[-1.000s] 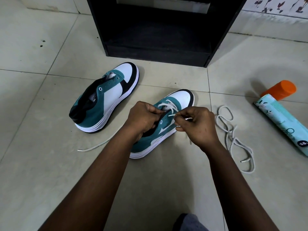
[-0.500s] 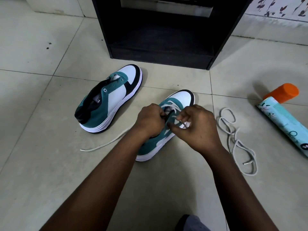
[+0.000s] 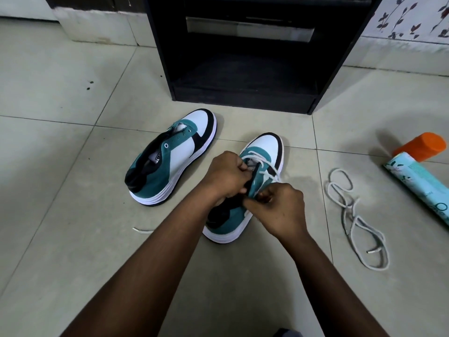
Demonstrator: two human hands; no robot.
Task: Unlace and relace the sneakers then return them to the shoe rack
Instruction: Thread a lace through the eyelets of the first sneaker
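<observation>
Two teal, white and black sneakers stand on the tiled floor before a black shoe rack [image 3: 245, 98]. The left sneaker [image 3: 170, 156] has bare eyelets and no lace. The right sneaker [image 3: 262, 154] carries a white lace [image 3: 261, 160] crossed over its front eyelets. My left hand [image 3: 227, 175] grips the sneaker's left eyelet flap near the tongue. My right hand [image 3: 277, 210] pinches the teal right flap lower down; whether it also holds the lace is hidden. A lace end [image 3: 142, 230] pokes out from under my left forearm.
A second white lace [image 3: 354, 215] lies loose in loops on the floor to the right. Further right lies a light-blue spray can with an orange cap [image 3: 418, 171]. The rack's bottom shelf stands open just behind the sneakers. Floor tiles spread to the left.
My right hand has dropped from the upper lace crossings toward the sneaker's ankle side. The left hand stays on the flap. The camera has moved nearer.
</observation>
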